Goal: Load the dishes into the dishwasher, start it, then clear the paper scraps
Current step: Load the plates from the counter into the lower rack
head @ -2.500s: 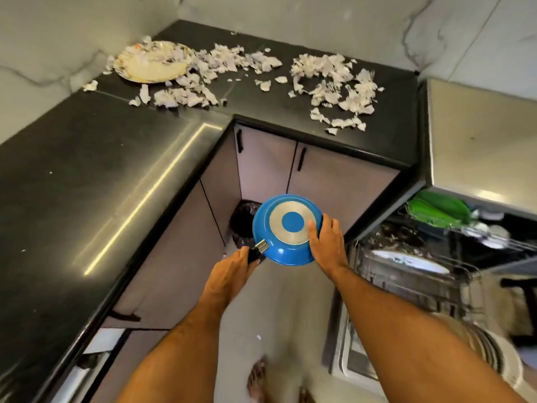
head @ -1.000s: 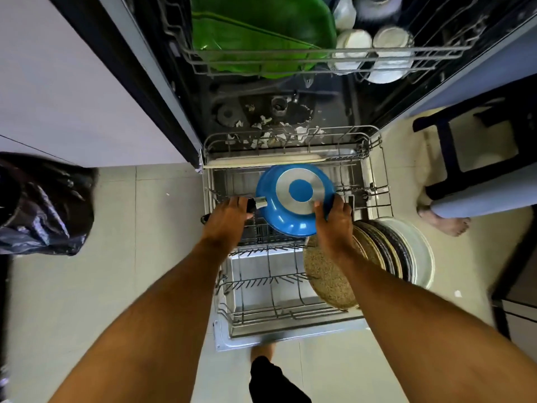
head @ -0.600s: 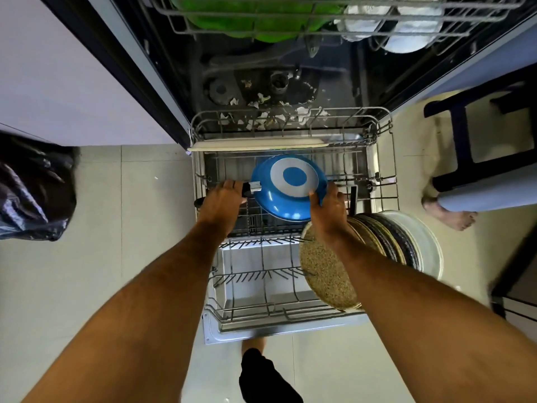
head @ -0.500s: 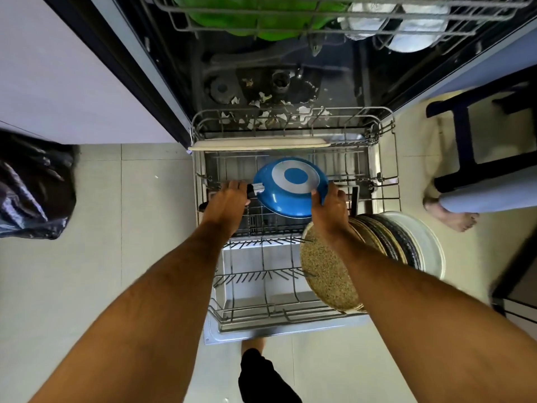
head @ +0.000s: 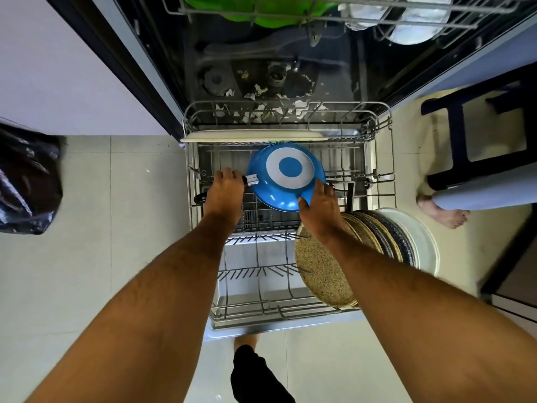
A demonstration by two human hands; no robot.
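A blue frying pan hangs bottom-up over the pulled-out lower rack of the open dishwasher. My left hand grips its black handle. My right hand holds the pan's near right rim, thumb curled over the edge. Several plates stand on edge in the rack's right side, a speckled one nearest me. A flat cream plate stands across the rack's back. Paper scraps lie on the dishwasher floor behind the rack.
The upper rack holds a green dish and white cups. A black rubbish bag sits on the tiled floor at left. Another person's foot and a dark stool are at right. A white cabinet stands far left.
I carried the pan from the counter corner to the dishwasher. Over the last second it has sunk a little toward the lower rack; both hands keep the same hold.
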